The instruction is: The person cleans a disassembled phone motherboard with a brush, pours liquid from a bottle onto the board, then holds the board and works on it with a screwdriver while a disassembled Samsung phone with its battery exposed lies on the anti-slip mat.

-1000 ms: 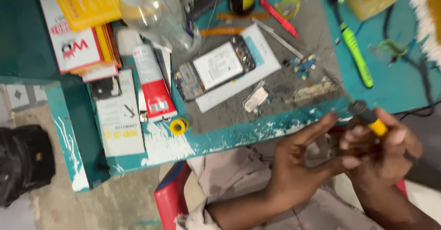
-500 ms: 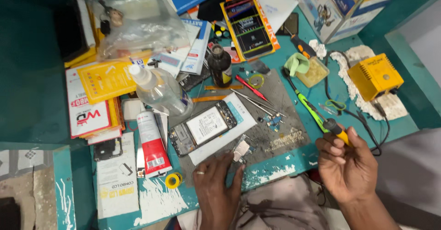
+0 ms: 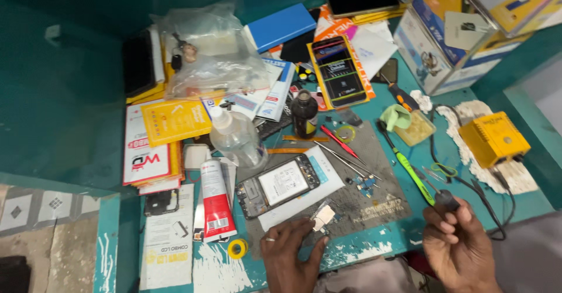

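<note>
Head view shows the left hand (image 3: 291,252) flat, fingertips pinning a small pale part (image 3: 324,216) on the grey mat (image 3: 383,202) beside the opened phone (image 3: 278,185), while the right hand (image 3: 459,243) grips a small dark tool (image 3: 448,200) clear of the bench, apparently ready for use.

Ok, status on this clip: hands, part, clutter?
Left hand flat on the mat's edge, fingers touching a small metal part. Right hand grips a black tool. Opened phone just above the left hand; tweezers and screws nearby.

Even overhead light, sharp centre, soft shadows, dim corners, slight edge blur.
</note>
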